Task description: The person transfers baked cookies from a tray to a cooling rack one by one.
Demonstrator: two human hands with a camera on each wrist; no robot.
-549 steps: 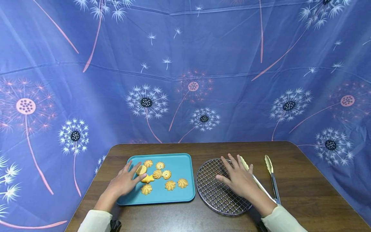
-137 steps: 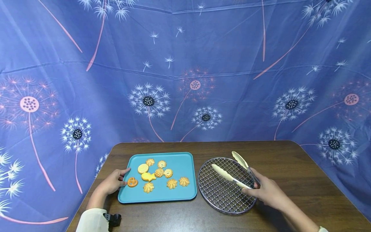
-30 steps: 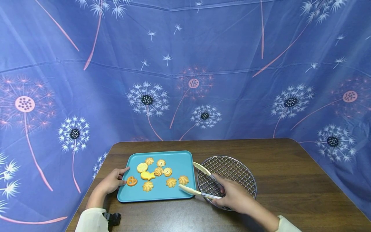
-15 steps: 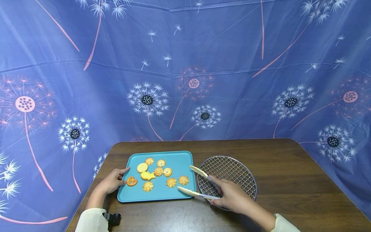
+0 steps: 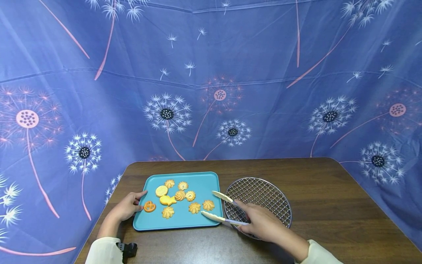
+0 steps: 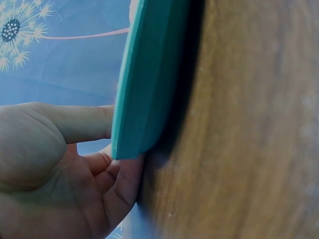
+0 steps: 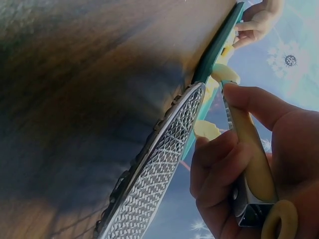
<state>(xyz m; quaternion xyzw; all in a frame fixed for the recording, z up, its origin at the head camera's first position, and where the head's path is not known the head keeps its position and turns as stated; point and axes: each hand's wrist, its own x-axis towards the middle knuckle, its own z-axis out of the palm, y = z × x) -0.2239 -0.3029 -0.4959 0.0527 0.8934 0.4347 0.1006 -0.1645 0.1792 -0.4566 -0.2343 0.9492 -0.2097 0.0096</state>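
Note:
A turquoise tray [image 5: 184,220] bears several cookies, among them a pretzel [image 5: 150,206], a fish-shaped one [image 5: 167,200] and a fluted one [image 5: 208,205] near its right side. My left hand [image 5: 125,207] pinches the tray's left edge; in the left wrist view its fingers [image 6: 127,179] reach beneath the rim. My right hand [image 5: 263,222] grips tongs [image 5: 212,217] by the handle, thumb along one arm. The tongs' cream tips stand spread on either side of the fluted cookie, over the tray's right edge, with nothing between them touching.
A round wire rack [image 5: 275,198] stands right of the tray, partly under my right hand and the tongs. Both rest on a brown wooden table [image 5: 329,205]. A blue dandelion-print cloth [image 5: 277,139] hangs behind the table.
Both hands were bare over tray and rack at first, the tongs lying at right. My right hand has since brought the tongs leftward over the tray; my left hand has stayed at its edge.

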